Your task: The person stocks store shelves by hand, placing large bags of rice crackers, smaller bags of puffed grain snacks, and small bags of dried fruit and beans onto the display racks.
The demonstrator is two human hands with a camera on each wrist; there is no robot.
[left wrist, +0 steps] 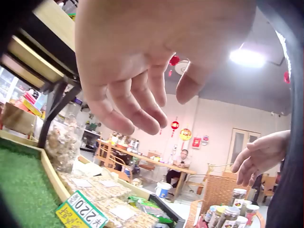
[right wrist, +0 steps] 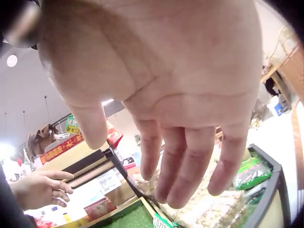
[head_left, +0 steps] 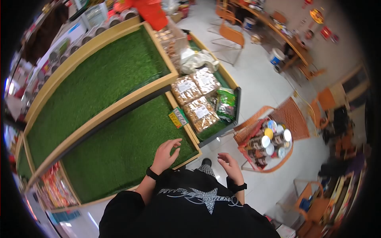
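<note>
My left hand [head_left: 166, 154] hangs over the near edge of the lower green-lined shelf [head_left: 119, 154], fingers loosely bent and holding nothing. To its right, my right hand [head_left: 231, 168] is held in the air above the floor, also holding nothing, its fingers relaxed. Ahead of both hands lie clear packs of brown food [head_left: 200, 113] beside a green packet [head_left: 226, 102]. A yellow and green price tag [head_left: 178, 118] stands on the divider next to the packs. In the right wrist view the fingers [right wrist: 190, 161] hang down in front of these packs.
An upper green-lined shelf [head_left: 103, 71] rises behind a wooden rim. At the right, a wicker chair [head_left: 291, 119] stands by a group of lidded jars [head_left: 266, 142]. Red packets [head_left: 57, 186] fill a compartment at the left. A person [left wrist: 183, 159] sits at a long table farther back.
</note>
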